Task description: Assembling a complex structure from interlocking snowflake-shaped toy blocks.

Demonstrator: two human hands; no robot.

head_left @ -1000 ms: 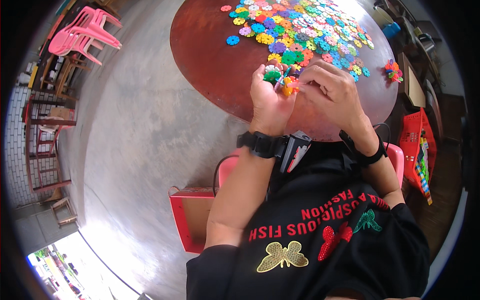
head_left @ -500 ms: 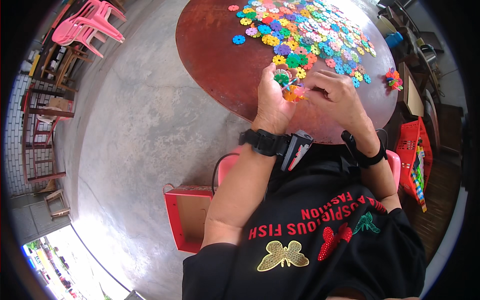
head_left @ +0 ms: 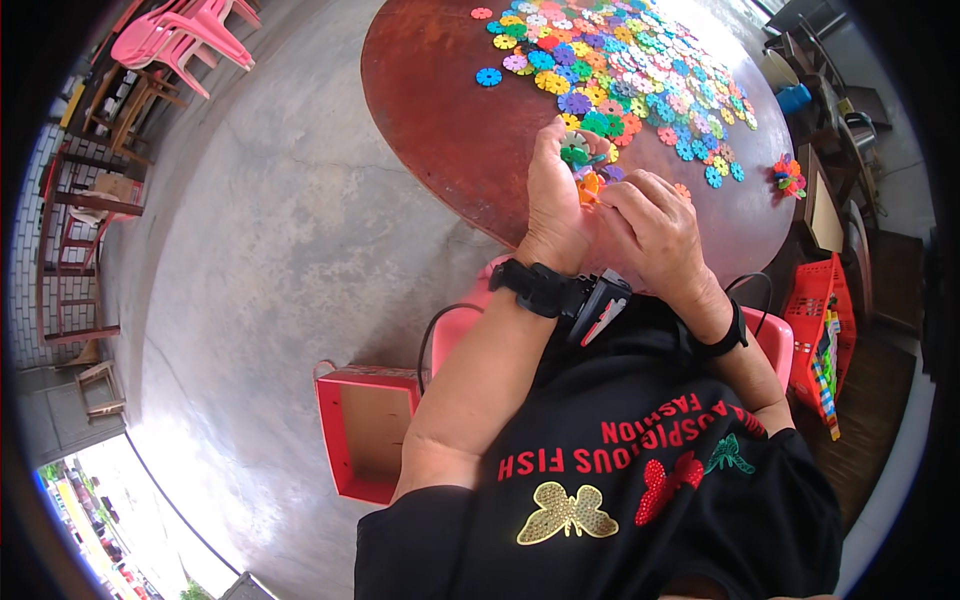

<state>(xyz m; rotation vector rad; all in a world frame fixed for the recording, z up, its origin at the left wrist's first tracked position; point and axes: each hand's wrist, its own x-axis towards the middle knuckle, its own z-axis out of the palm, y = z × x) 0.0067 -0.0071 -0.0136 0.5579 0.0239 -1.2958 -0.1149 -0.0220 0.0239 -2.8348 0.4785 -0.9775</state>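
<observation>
Your left hand (head_left: 560, 205) cups the cluster (head_left: 588, 186); your right hand (head_left: 655, 225) bunches close, contents hidden: joining, seemingly. Next wants careful alignment.

Table (head_left: 430, 130) cut off above; held discs (head_left: 589, 187) partly hidden (by fingers (head_left: 630, 203)).

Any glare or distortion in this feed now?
Head view throughout: glare whitens the red-brown table at top right; light washes out the concrete floor at lower left; edges bend, corners go black; flower-shaped discs in the left hand are too small to count.
</observation>
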